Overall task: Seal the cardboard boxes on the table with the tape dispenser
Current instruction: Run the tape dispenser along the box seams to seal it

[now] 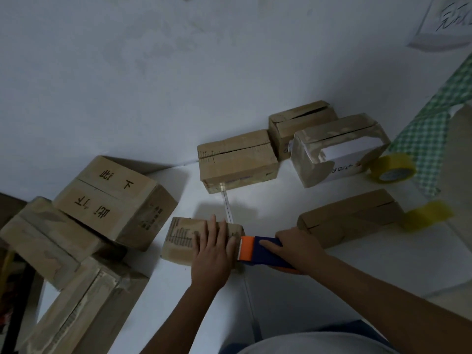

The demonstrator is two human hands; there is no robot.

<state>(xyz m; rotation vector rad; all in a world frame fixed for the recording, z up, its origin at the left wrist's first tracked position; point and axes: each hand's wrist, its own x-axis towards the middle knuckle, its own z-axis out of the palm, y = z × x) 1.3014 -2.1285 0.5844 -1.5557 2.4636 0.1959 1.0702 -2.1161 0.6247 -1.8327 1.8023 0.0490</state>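
Note:
A small cardboard box [180, 241] lies on the white table [357, 272] in front of me. My left hand [213, 251] presses flat on its top, fingers straight. My right hand [296, 247] grips the blue and orange tape dispenser [258, 251], whose orange head touches the box's right end. A cardboard box [237, 160] stands behind it, two more boxes [339, 149] stand at the back right, and a flat box [350, 217] lies just beyond my right hand.
A pile of larger cardboard boxes [84, 218] fills the left side. Two rolls of yellow tape [392, 168] sit at the right beside a green checked cloth [429, 129]. A white wall rises behind the table.

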